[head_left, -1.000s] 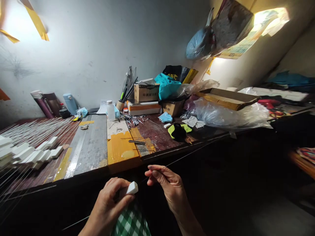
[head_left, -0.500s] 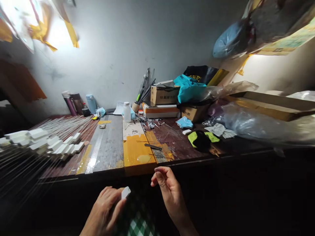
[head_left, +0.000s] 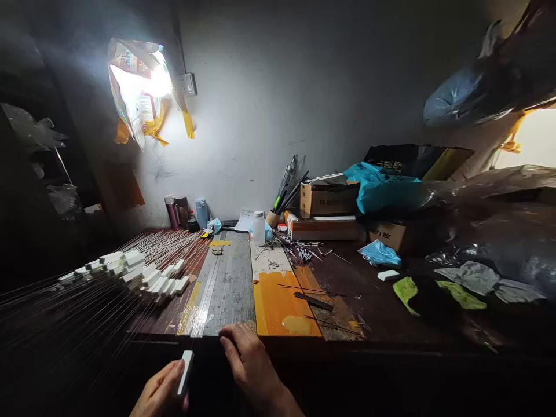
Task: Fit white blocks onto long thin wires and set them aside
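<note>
My left hand (head_left: 160,387) is closed around a white rectangular block (head_left: 186,372), held tilted below the front edge of the table. A faint thin line shows just above the block's top end. My right hand (head_left: 252,362) is at the table's front edge, its fingers bent and the thumb apart from them; nothing shows in it. Beyond it lies a grey strip of board (head_left: 230,289) with a steel ruler (head_left: 207,289) along its left side. To the left, several similar white blocks (head_left: 150,275) sit in a cluster on long thin rods.
Orange tape (head_left: 278,298) with a glue-like puddle (head_left: 297,324) covers the middle of the table. Dark thin rods and a flat dark bar (head_left: 313,301) lie there. Behind stand a white bottle (head_left: 259,229) and cardboard boxes (head_left: 330,198). A blue mask (head_left: 379,253) lies to the right.
The camera view has turned left and up. My right hand has moved left, up to the table's front edge, nearer my left hand. The block in my left hand now stands more upright.
</note>
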Tool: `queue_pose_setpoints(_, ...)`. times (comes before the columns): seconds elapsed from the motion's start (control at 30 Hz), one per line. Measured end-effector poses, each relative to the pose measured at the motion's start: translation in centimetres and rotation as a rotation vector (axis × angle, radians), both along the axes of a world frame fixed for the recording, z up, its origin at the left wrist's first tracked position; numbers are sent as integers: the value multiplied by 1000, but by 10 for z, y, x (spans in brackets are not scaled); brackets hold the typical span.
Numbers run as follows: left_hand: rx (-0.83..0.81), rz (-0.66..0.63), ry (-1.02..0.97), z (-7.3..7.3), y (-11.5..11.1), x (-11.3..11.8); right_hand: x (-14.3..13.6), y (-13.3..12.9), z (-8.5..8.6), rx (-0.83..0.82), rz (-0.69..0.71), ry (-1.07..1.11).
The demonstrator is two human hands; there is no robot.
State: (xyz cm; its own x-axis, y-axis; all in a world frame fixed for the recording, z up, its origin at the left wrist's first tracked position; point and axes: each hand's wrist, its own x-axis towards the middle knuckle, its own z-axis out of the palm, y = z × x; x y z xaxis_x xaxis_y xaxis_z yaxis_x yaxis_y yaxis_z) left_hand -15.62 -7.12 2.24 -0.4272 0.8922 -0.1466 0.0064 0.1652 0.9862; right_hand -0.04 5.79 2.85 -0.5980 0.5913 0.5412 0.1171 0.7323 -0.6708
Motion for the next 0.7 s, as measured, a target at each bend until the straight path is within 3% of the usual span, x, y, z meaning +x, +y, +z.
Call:
queue_pose_setpoints(0.33,-4,68,4,-13,19,-9,-61,23,-7,144,-48,-142)
queue_pose_setpoints(0.7,13,13,22,-33,32,-22,-76,31,-10,210,1,-142)
